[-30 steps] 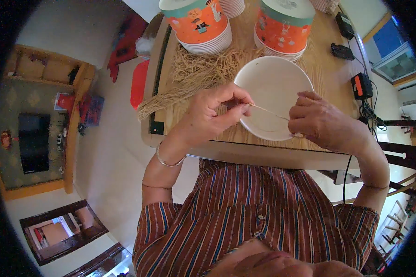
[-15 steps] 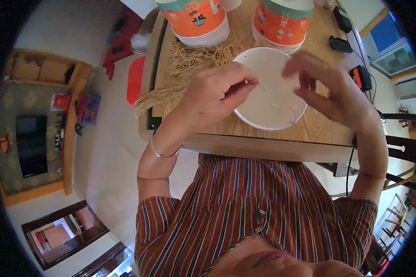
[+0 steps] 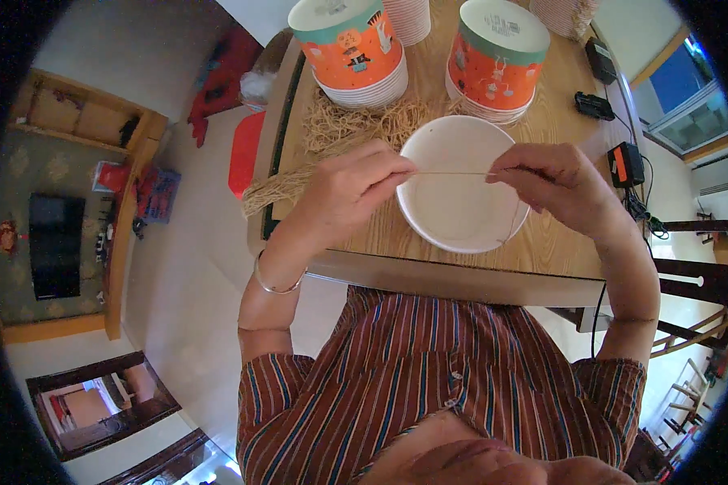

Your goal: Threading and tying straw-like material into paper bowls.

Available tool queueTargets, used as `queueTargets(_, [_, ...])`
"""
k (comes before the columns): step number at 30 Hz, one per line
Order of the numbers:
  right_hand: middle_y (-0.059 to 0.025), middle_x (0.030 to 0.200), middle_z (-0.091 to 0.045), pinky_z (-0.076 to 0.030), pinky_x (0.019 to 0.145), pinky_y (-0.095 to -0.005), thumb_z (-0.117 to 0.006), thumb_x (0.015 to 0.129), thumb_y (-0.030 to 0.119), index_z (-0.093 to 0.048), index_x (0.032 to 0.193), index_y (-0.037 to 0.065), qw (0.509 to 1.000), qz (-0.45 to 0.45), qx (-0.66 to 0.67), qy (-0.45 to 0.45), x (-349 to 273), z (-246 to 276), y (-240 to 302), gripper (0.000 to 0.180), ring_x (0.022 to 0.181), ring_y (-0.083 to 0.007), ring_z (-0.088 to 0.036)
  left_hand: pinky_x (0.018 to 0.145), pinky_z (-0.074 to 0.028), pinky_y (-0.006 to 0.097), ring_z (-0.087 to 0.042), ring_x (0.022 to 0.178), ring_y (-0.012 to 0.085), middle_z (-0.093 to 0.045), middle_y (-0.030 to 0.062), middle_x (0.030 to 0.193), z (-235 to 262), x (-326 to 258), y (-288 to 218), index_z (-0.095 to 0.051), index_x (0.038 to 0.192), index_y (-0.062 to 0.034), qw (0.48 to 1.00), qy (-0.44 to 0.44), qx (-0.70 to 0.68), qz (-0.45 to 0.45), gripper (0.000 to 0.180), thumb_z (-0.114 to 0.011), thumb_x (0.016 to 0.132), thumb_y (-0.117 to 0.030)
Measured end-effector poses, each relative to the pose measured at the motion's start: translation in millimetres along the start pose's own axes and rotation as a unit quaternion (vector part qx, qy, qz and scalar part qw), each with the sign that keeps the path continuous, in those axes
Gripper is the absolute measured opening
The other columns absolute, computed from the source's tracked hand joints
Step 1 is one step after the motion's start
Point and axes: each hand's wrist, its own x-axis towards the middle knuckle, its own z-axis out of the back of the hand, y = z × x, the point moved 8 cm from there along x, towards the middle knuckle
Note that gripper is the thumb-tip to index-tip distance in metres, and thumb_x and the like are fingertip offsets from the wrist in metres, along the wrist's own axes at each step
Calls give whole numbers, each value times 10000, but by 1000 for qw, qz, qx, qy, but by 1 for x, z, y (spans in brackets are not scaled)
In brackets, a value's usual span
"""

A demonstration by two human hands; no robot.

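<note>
A thin tan string (image 3: 453,173) runs taut between my two hands, across the mouth of a white paper bucket (image 3: 453,217). My left hand (image 3: 349,187), with a bangle on its wrist, pinches one end just off the bucket's left rim. On the right side my right hand (image 3: 560,184) pinches the string near the rim, and a loose end trails down inside the bucket from there. Behind my left hand lies a pile of tan strings (image 3: 356,121), with a bundle of straighter strands (image 3: 281,187) reaching to the table's left edge.
Two stacks of orange and green printed paper buckets stand at the back, a left stack (image 3: 354,61) and a right stack (image 3: 497,65). Black adapters (image 3: 594,106) and an orange-black device (image 3: 626,165) with cables line the right edge. A red stool (image 3: 247,153) stands left of the table (image 3: 542,246).
My right hand, open and apart before, has closed on the string. The string, slack and curled over the bucket earlier, is now stretched between both hands. The whole view has shifted slightly.
</note>
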Motion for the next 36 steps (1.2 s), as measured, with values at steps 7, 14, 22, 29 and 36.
queueTargets(7, [-10,743,-588,-443,555,-280,-601,942,140,-659,984,11,995,-69,-65,25,-16,35,-28,147,606,-89,-493,626,-478,329,-586,690,238,-595,79,804,17,-11,32,-679,1002,-53,1000,-5,3,26,149,-656,855,-46])
queueTargets(14, [-73,1072,-629,-490,644,-292,-695,850,115,-529,1262,56,995,45,-58,-71,5,10,26,448,753,-117,-575,636,-503,309,-637,734,216,-631,94,833,-3,22,-2,-688,986,-28,997,-2,78,-23,151,-661,838,-18])
queueTargets(22, [-76,882,-624,-524,636,-245,-606,916,30,-339,1420,49,985,28,172,-5,39,-25,-13,571,707,-103,-610,647,-521,347,-647,735,256,-621,88,818,-24,43,-31,-691,973,-47,986,19,119,-112,148,-677,827,-64])
queueTargets(29, [-12,701,-583,-496,568,-226,-597,935,80,-565,1176,20,989,-52,135,4,33,-30,-25,250,646,-61,-581,637,-514,330,-641,721,250,-634,97,809,-24,42,-7,-692,964,-42,999,26,-12,-40,133,-675,835,-68])
queueTargets(36, [19,666,-544,-450,505,-214,-582,950,115,-610,973,28,996,-56,50,-39,24,-17,-30,94,600,-33,-530,621,-493,296,-615,695,213,-635,89,799,-16,37,18,-687,964,-35,996,18,-78,32,122,-668,846,-58])
